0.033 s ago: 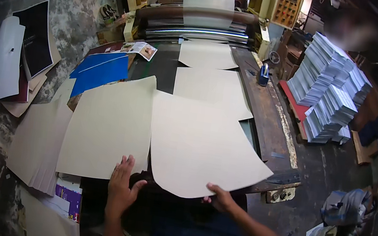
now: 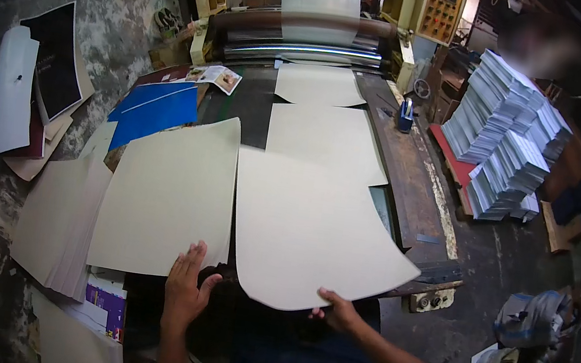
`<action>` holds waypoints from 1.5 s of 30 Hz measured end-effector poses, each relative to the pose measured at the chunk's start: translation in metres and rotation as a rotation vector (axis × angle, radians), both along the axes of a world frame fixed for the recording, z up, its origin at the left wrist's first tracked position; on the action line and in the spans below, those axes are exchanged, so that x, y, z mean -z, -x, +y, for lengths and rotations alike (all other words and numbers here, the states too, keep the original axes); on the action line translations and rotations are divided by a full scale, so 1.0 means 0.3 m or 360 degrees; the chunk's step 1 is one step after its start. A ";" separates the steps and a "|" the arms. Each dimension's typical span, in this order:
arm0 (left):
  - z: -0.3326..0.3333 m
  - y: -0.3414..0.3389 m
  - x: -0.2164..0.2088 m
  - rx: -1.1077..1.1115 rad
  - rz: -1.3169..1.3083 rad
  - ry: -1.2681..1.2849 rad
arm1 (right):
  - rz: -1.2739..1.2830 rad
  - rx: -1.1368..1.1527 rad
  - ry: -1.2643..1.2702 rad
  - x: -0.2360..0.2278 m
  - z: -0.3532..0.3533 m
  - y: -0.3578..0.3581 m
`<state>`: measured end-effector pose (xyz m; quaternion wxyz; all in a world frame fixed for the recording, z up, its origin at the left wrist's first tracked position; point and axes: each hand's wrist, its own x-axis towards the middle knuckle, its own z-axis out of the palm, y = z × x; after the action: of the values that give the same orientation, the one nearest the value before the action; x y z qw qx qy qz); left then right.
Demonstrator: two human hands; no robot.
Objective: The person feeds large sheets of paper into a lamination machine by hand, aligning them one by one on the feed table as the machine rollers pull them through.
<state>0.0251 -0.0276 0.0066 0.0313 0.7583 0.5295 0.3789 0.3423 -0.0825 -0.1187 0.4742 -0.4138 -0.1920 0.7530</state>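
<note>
My right hand (image 2: 336, 310) pinches the near edge of a large cream paper sheet (image 2: 321, 230), thumb on top and fingers beneath. That sheet bows down at its near left corner, and its far end overlaps another cream sheet (image 2: 327, 133) on the machine's feed table (image 2: 249, 105). With fingers stretched and thumb apart, my left hand (image 2: 188, 287) lies at the near right corner of a cream sheet (image 2: 166, 197) to the left. This left sheet tops a fanned stack of paper (image 2: 55, 219). My left hand holds nothing.
Metal rollers (image 2: 305, 51) with a translucent film (image 2: 320, 4) cross the far end, where another cream sheet (image 2: 319, 84) lies. Blue sheets (image 2: 159, 111) sit left of the table. A tape dispenser (image 2: 405, 114) stands on its right side, with tall paper stacks (image 2: 490, 109) beyond.
The large sheet in my right hand has shifted slightly toward me and to the right. My left hand has barely moved.
</note>
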 end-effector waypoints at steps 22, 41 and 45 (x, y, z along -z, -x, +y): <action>-0.027 0.063 0.078 -0.0133 -0.0407 0.0327 | 0.0232 0.0220 0.0168 0.159 0.313 0.020; -0.064 -0.019 -0.056 0.0645 -0.0367 0.0367 | 0.0314 -0.0124 -0.0542 -0.110 0.236 0.055; -0.066 -0.023 -0.069 0.0674 -0.0094 0.0240 | -0.0023 -0.0043 -0.0321 -0.098 0.161 0.022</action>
<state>0.0320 -0.0475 0.0273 0.1824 0.8367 0.3840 0.3453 0.3358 -0.0341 -0.0894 0.5018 -0.3666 -0.2759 0.7333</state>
